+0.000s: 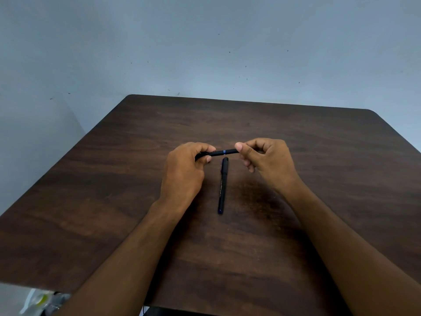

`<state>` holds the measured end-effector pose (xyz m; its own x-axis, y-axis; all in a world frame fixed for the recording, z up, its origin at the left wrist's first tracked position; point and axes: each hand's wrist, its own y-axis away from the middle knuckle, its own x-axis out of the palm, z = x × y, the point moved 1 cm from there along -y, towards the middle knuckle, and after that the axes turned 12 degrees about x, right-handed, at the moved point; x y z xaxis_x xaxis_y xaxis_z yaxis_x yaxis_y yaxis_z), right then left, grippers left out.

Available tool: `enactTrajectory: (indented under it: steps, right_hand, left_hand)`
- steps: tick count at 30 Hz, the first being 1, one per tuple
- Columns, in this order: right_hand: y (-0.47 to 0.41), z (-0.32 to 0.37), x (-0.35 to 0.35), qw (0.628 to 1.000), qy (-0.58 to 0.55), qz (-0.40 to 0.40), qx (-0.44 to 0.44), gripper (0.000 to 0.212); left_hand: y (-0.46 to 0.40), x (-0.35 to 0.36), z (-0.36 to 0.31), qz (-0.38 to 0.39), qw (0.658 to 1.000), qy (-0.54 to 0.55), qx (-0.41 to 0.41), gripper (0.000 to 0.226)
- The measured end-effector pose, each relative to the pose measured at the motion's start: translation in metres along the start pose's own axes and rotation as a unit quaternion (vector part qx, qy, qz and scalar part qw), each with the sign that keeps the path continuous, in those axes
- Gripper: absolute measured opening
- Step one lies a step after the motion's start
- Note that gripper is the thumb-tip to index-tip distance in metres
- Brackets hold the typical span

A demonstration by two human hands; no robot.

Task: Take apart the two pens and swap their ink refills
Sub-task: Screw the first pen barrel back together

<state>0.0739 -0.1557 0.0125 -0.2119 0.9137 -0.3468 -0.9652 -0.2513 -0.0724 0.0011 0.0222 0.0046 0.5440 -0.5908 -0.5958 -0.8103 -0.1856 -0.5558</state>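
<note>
Two hands hold one black pen level above the table. The left hand is closed round one end; the right hand pinches the other end between thumb and fingers. A blue ring shows on the bare stretch between them. The pen looks whole: I see no gap at the ring, no loose part, no refill out. The second pen lies on the table just under the hands, pointing toward the person, capped and untouched. So I judge the task is barely begun. Both pens have yet to come apart, and both refills have yet to be pulled, swapped, and closed back in.
</note>
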Motion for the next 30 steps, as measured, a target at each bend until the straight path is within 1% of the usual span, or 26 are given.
enactTrajectory:
  steps: [2,3,6,9,17,20,22,26,28,30]
  right_hand:
    - [0.001,-0.0001,-0.0001,1.0,0.003,-0.003,0.004,0.037]
    - [0.0014,0.0,-0.0006,1.0,0.0,0.001,0.005,0.037]
    - [0.0012,-0.0006,-0.0024,0.999,-0.045,0.021,0.009,0.019]
    - [-0.0003,-0.0028,-0.0022,1.0,-0.025,0.013,0.002,0.013]
    - [-0.0009,-0.0038,0.0017,1.0,0.016,0.004,0.005,0.026]
    - [-0.0005,-0.003,0.0009,1.0,-0.016,0.018,0.007,0.018]
    - [-0.0008,-0.0031,-0.0008,0.999,-0.044,0.027,0.003,0.02]
    - [-0.0008,-0.0029,-0.0015,1.0,-0.008,0.018,-0.001,0.01]
    - [-0.0011,-0.0032,-0.0007,1.0,0.006,0.014,0.003,0.014]
    - [-0.0016,-0.0035,0.0011,0.999,0.036,0.01,0.001,0.024]
  left_hand:
    - [0.0003,-0.0007,0.0005,0.001,1.0,-0.001,-0.001,0.025]
    - [0.0001,-0.0012,0.0007,0.001,1.0,-0.001,-0.001,0.025]
    - [-0.0008,-0.0022,0.0013,-0.001,1.0,-0.002,0.001,0.025]
    - [-0.0012,-0.0012,0.0009,0.003,1.0,-0.007,-0.006,0.026]
    - [-0.0005,-0.0012,0.0012,-0.004,1.0,-0.011,0.003,0.024]
    - [-0.0004,-0.002,0.0015,-0.003,1.0,-0.012,-0.002,0.025]
    - [-0.0006,-0.0022,0.0011,0.0,1.0,-0.012,-0.004,0.024]
    - [-0.0009,-0.001,0.001,-0.001,1.0,-0.012,-0.003,0.024]
    - [-0.0007,-0.0009,0.0012,-0.001,1.0,-0.013,-0.002,0.024]
    - [-0.0001,-0.001,0.0006,-0.004,1.0,-0.012,0.004,0.024]
